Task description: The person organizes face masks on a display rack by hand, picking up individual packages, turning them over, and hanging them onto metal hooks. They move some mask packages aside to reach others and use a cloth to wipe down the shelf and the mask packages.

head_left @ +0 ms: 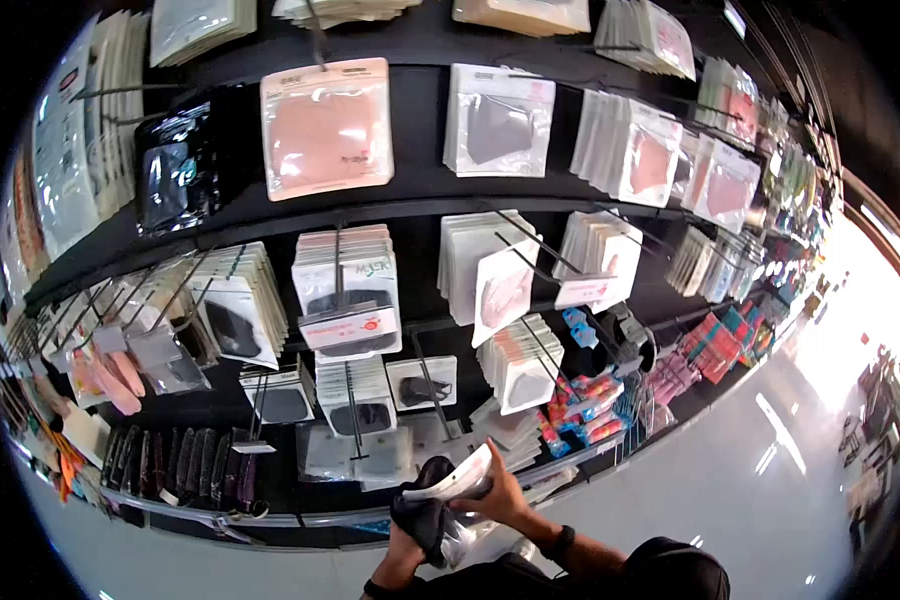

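Observation:
Low in the head view, my right hand (502,496) grips a white package (460,478), its thumb up along the near edge. My left hand (404,548) is closed around a dark, soft-looking item (422,525) beside the package; most of its fingers are hidden. Whether the dark item is cloth or a wrapped packet I cannot make out. Crumpled clear plastic (457,540) hangs below, between the two hands. Both hands are in front of the lowest part of the display, near flat clear packets (355,452).
A dark rack (420,215) with long metal hooks carries rows of packaged face masks (327,128). Hooks stick out toward me. Folded dark items (195,465) line the bottom shelf at left, colourful goods (590,405) at right. A pale shiny floor (730,480) runs along the rack.

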The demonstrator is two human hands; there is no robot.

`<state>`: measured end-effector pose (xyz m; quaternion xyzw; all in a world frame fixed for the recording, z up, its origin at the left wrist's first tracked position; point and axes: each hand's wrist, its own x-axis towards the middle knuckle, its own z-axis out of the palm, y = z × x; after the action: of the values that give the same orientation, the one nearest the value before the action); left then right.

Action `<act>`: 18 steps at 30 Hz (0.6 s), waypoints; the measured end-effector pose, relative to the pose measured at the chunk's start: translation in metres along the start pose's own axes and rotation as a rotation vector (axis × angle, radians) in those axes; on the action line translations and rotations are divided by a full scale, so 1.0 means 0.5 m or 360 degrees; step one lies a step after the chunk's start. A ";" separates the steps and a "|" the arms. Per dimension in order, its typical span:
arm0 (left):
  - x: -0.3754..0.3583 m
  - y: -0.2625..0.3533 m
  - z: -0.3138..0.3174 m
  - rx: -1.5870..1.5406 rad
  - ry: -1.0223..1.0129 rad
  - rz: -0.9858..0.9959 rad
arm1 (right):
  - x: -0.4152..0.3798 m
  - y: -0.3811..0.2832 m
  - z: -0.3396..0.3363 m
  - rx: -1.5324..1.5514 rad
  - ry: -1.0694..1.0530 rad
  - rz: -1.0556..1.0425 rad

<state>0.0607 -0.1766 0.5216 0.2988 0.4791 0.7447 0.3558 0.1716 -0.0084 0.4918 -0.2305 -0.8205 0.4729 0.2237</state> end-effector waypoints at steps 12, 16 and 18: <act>0.078 -0.100 0.050 -0.0239 0.0429 0.0466 | -0.071 -0.062 -0.240 0.0636 -0.0907 -0.0128; 0.104 -0.130 0.149 0.0095 0.0173 0.0212 | -0.086 -0.144 -0.205 0.0571 -0.0856 -0.0673; 0.120 -0.148 0.207 0.0159 -0.0017 0.0105 | -0.071 -0.124 -0.212 0.0678 -0.0575 -0.0694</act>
<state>0.1258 -0.0546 0.4967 0.3358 0.5035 0.7296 0.3184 0.2514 0.0141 0.5891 0.0891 -0.7596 0.6078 0.2138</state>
